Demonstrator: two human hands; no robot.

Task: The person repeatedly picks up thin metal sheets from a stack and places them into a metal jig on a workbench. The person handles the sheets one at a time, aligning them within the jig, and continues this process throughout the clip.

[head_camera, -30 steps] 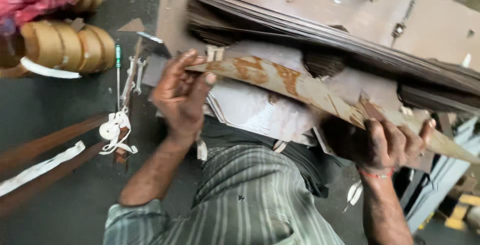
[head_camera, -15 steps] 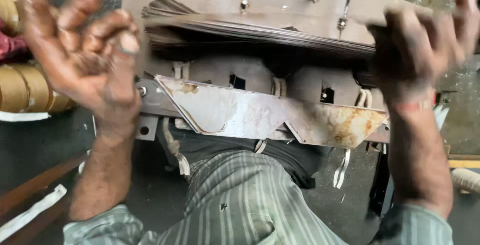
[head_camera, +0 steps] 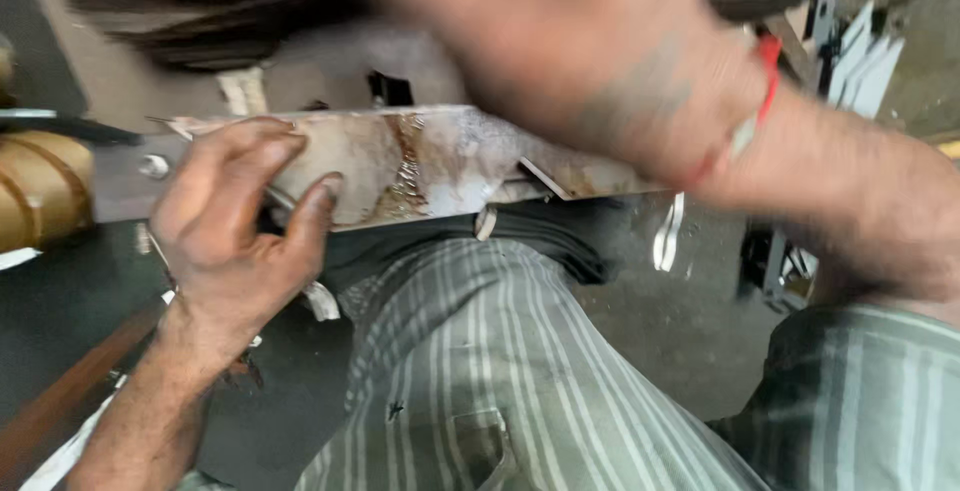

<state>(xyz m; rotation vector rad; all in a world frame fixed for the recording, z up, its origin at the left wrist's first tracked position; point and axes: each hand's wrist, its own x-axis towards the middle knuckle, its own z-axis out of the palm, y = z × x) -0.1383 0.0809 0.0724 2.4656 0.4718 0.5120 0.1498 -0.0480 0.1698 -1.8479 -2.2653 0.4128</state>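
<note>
A rusty, stained metal plate [head_camera: 420, 161] runs left to right across the front of a frame, just above my striped-shirted body. My left hand [head_camera: 235, 226] rests on its left end, fingers curled over the plate's face and lower edge. My right hand [head_camera: 560, 41] is close to the camera and badly blurred, reaching over the plate towards a dark stack of thin metal sheets [head_camera: 200, 1] at the top. A red thread circles that wrist. Whether the right hand holds anything is hidden by the blur.
Brown wound coils [head_camera: 35, 186] sit at the far left beside a bolt [head_camera: 152, 166] on the plate's end. Grey metal strips [head_camera: 860, 51] lean at the upper right. A dark stained floor [head_camera: 690, 331] lies below, with a reddish-brown bar [head_camera: 70, 401] at lower left.
My left hand dropped from the air onto the plate's left end. My right hand swung from the upper right across the view centre. The view has moved closer.
</note>
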